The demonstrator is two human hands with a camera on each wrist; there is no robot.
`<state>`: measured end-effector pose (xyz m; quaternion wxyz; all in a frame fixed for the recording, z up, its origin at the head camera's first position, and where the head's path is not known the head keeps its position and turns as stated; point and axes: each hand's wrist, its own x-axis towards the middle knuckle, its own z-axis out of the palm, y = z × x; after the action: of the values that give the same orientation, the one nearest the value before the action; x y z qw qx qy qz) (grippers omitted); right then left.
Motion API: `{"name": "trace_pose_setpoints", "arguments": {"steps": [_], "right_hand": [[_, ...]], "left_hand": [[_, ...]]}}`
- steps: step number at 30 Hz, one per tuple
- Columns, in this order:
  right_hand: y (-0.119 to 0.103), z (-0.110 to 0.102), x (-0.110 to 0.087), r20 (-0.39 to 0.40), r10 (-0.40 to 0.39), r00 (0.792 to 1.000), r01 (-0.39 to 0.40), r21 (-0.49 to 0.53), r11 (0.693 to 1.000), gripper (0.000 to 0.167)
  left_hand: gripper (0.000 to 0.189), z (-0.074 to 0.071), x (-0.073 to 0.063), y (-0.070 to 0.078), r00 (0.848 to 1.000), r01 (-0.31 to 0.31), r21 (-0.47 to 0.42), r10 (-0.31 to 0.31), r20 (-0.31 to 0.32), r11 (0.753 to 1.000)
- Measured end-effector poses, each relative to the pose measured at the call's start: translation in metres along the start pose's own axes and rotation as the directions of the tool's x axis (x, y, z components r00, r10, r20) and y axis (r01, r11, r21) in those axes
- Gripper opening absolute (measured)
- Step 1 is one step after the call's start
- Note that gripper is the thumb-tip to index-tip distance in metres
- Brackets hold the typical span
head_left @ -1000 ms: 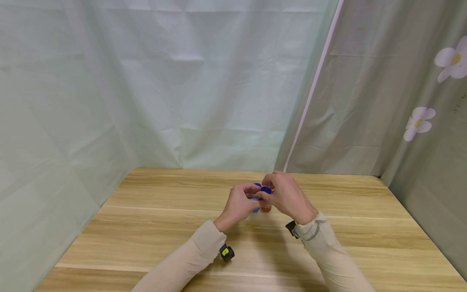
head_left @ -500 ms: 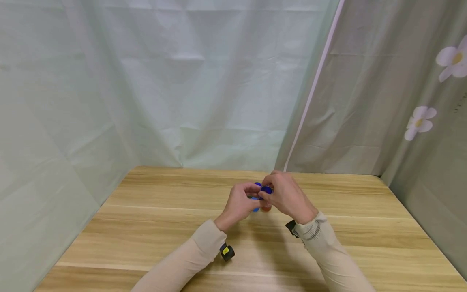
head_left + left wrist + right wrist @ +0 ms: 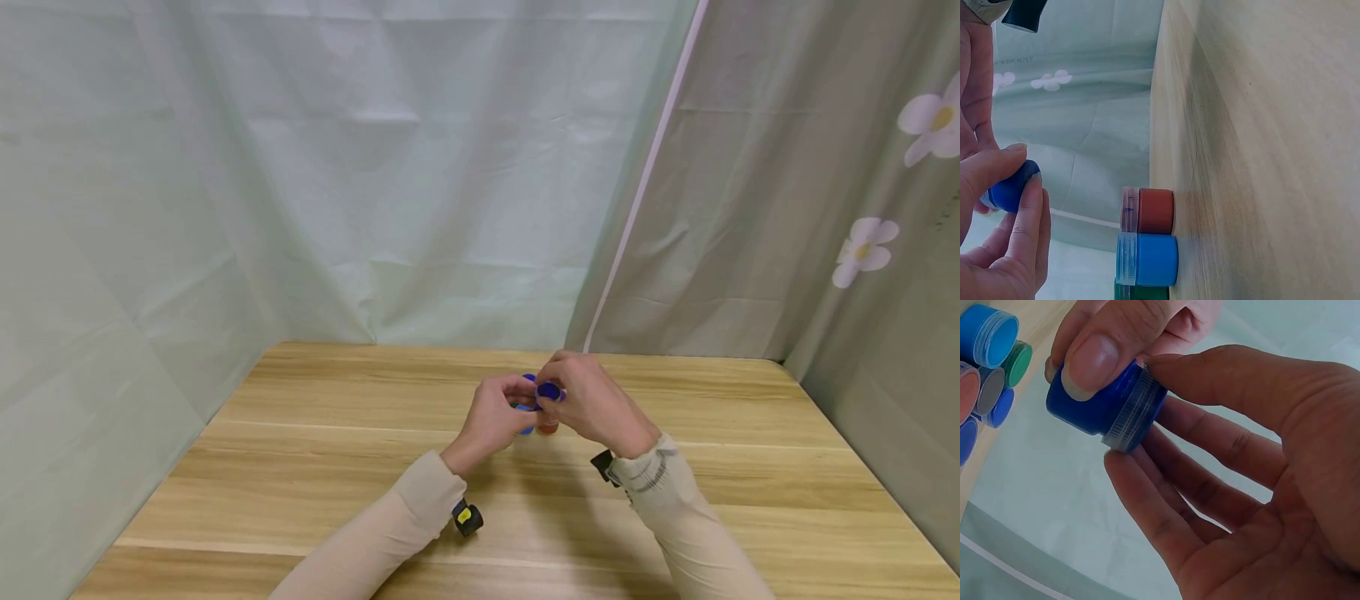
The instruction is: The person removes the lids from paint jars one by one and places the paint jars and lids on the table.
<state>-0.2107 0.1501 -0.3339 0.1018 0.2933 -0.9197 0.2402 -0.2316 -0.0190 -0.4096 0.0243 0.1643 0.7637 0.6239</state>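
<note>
Both hands meet over the table around a small dark blue jar (image 3: pixel 1088 412) with a clear ribbed lid (image 3: pixel 1130 415). My left hand (image 3: pixel 489 417) pinches the body of the jar between thumb and fingers, as the left wrist view shows at the dark blue body (image 3: pixel 1009 192). On the lid, the thumb and fingertips of my right hand (image 3: pixel 596 407) grip its ribbed edge. The jar is held tilted, off the table. In the head view the hands partly hide it and the jars beneath.
Several more jars stand close together on the wooden table (image 3: pixel 337 483) below the hands: a red jar (image 3: pixel 1157 211), a light blue jar (image 3: pixel 1157 259), a green jar (image 3: pixel 1018 364) and a grey-topped jar (image 3: pixel 990 390) among them. Curtains (image 3: pixel 450 167) hang behind the table.
My right hand and wrist have turned and shifted slightly to the right, with its fingers still on the lid. My left hand stays almost where it was.
</note>
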Motion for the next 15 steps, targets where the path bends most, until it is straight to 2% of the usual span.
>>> {"name": "trace_pose_setpoints", "arguments": {"steps": [10, 15], "right_hand": [[0.0001, -0.0042, -0.0003, 0.063, -0.034, 0.997, 0.033, 0.005, 0.999, 0.014], [-0.0012, -0.0044, -0.0008, 0.047, 0.034, 0.998, -0.034, 0.002, 0.999, 0.014]], "left_hand": [[0.029, 0.0, -0.0003, 0.0009, 1.0, -0.003, -0.022, 0.003, 0.011, 1.0], [0.03, -0.0006, -0.0008, 0.0007, 1.0, 0.009, -0.02, -0.009, 0.008, 1.0]]}}
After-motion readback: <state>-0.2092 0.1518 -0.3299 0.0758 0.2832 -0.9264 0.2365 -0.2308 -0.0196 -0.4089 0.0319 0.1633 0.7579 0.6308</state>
